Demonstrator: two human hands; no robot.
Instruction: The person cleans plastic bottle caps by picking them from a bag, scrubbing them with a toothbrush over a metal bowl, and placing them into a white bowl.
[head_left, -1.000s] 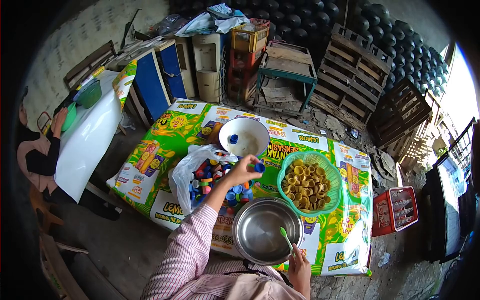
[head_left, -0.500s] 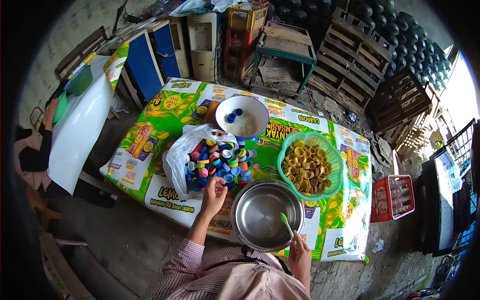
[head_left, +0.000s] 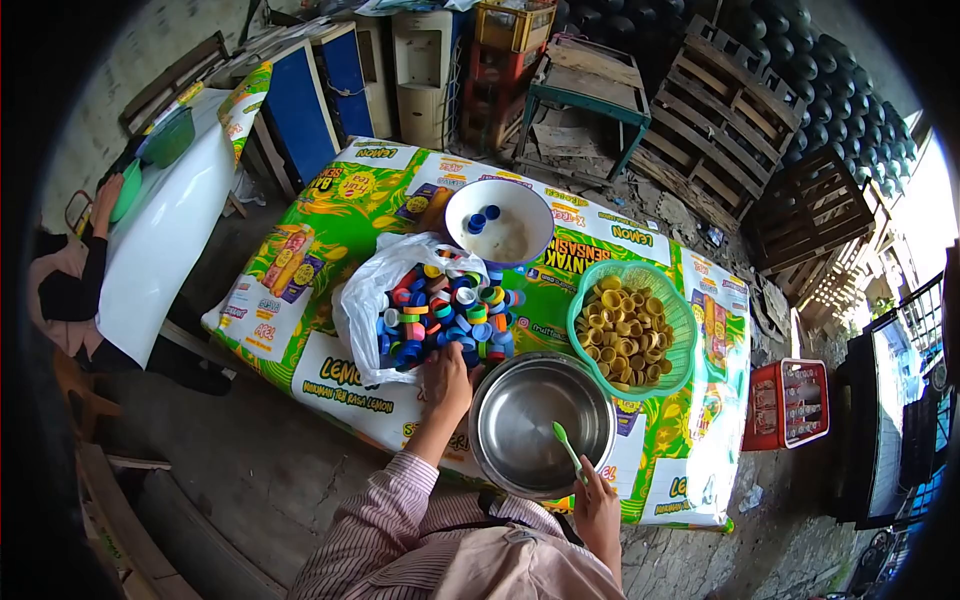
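Observation:
My left hand [head_left: 447, 380] is at the near edge of a heap of colored plastic bottle caps [head_left: 465, 312], its fingers drawn together against them. Whether a cap is between the fingertips is hidden. The heap spills out of a white plastic bag [head_left: 362, 305]. In my right hand [head_left: 598, 505] is a light green toothbrush [head_left: 567, 444], its head over a steel bowl [head_left: 515, 415] with bare metal showing inside. Yellow-brown caps [head_left: 625, 335] fill a green plastic basket [head_left: 683, 355] to the right. Behind the bag, a white basin [head_left: 515, 200] contains a few blue caps [head_left: 483, 218].
A printed green and white cloth [head_left: 335, 385] covers the table. Another person's hand [head_left: 105, 205] touches a green bowl [head_left: 127, 190] at a white table [head_left: 165, 265] on the left. A red crate [head_left: 787, 403], wooden pallets [head_left: 715, 120] and a small table [head_left: 595, 75] stand around.
My left hand has moved forward, from just in front of the caps to against them. The toothbrush stays in my right hand over the bowl. The whole view has shifted slightly.

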